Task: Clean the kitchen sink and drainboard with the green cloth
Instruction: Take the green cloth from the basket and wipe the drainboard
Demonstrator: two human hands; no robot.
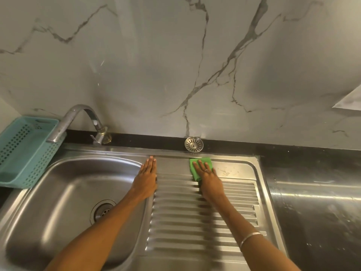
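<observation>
Right hand (208,176) flat, fingers straight, pressing cloth (201,166) on drainboard (203,218); left hand (146,178) flat, fingers together, on sink (64,194) rim

Head cam, close, angled fwd & down over sink (58,192), drainboard (205,222).

Drainboard (205,222) ribs open; strainer (194,144) (rear ledge) obstructs.

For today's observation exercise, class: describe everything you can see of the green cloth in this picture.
The green cloth is a small bright green piece, apparently soft fabric, folded flat. It lies on the smooth far strip of the steel drainboard, just beyond the ridges and below the loose round strainer. The right hand presses on it with straight fingers, covering its near part; only its far edge and left side show.
</observation>
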